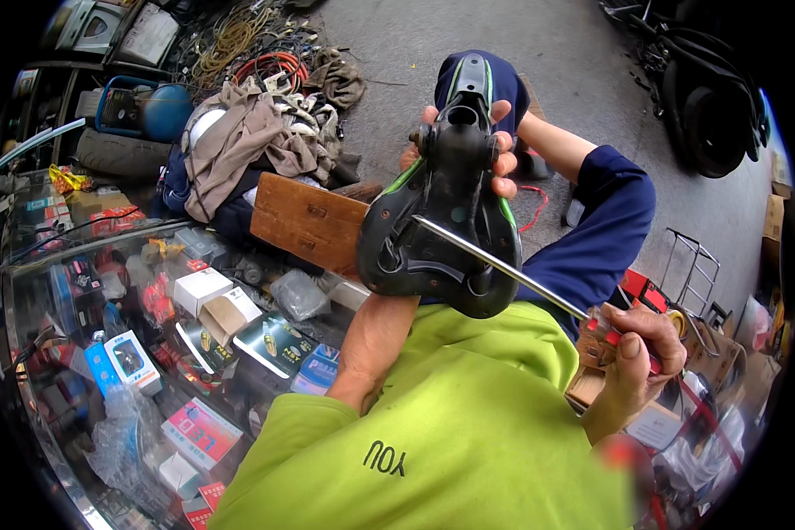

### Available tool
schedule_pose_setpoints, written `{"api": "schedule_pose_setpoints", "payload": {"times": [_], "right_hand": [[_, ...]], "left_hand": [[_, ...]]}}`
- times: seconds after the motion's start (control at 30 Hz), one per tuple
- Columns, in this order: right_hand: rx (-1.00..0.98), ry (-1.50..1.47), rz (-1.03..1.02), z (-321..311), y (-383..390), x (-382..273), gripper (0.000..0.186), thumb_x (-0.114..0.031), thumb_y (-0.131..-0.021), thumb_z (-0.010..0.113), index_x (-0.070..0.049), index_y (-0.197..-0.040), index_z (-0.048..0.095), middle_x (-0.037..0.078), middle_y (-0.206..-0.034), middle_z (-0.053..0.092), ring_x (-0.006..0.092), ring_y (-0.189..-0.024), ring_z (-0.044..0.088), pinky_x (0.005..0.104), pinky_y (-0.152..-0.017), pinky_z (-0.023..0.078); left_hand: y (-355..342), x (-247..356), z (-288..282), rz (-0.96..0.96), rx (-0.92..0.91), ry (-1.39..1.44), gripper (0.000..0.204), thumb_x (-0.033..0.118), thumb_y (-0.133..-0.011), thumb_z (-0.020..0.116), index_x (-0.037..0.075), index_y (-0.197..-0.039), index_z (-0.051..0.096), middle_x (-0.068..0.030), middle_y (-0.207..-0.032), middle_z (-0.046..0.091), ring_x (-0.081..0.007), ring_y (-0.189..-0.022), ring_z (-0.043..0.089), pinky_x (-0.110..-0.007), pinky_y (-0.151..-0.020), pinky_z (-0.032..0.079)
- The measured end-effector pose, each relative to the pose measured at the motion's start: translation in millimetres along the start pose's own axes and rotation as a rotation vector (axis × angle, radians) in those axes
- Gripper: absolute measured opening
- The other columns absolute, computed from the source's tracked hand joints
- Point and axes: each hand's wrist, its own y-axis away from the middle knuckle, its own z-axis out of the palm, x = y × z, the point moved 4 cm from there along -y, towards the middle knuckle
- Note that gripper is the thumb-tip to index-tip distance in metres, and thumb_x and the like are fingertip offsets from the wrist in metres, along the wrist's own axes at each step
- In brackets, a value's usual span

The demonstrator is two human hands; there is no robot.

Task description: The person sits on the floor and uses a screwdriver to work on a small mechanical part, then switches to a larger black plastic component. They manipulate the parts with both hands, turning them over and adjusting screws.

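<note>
A black bicycle saddle (442, 238) with green edging is held underside up in front of my body, its narrow nose pointing away. My left hand (504, 165) grips it from behind near the nose; fingers curl round both sides, and the palm is hidden. A clamp with a bolt (421, 139) sits on the saddle's underside. In my right hand (642, 349) is a screwdriver (512, 272) with a clear and red handle. Its long metal shaft slants across the saddle's wide rear part, with the tip at the inner left side. Whether the tip touches cannot be told.
A glass display case (106, 231) with small boxes and packets stretches along the left. Behind it lie a heap of clothes (261, 146) and coiled cables (238, 40). A wooden stool (305, 223) stands beside my leg. Cartons and a folding metal trolley (696, 265) are at right.
</note>
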Motion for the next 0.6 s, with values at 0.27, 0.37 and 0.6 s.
{"api": "schedule_pose_setpoints", "payload": {"times": [0.27,0.37,0.6], "right_hand": [[-0.127,0.110,-0.190,29.9,-12.6,-10.7,0.023,-0.021,-0.069,0.067,0.001,-0.076,0.069,0.008,-0.061,0.064,0.0168,-0.052,0.058,0.0273,-0.057,0.043],[-0.162,0.087,-0.157,33.1,-13.7,-12.2,0.022,-0.020,-0.069,0.067,0.001,-0.075,0.069,0.008,-0.061,0.063,0.0168,-0.052,0.057,0.0270,-0.057,0.043],[-0.157,0.122,-0.239,26.1,-11.4,-12.7,0.020,-0.018,-0.070,0.067,0.001,-0.075,0.069,0.008,-0.060,0.063,0.0149,-0.050,0.056,0.0262,-0.054,0.039]], "left_hand": [[7.0,2.5,-4.5,-0.024,0.027,-0.058,0.075,0.052,-0.092,0.046,0.006,-0.145,0.020,-0.0145,-0.114,0.050,-0.0277,-0.100,0.051,-0.041,-0.082,0.043],[9.8,-2.2,-3.0,0.015,0.116,0.034,0.071,0.056,-0.093,0.038,0.009,-0.144,0.023,-0.0234,-0.115,0.051,-0.0440,-0.096,0.053,-0.056,-0.075,0.051],[11.6,-3.7,-5.5,0.056,0.241,-0.065,0.069,0.056,-0.094,0.034,0.007,-0.143,0.027,-0.0263,-0.106,0.059,-0.0468,-0.087,0.060,-0.056,-0.067,0.053]]}}
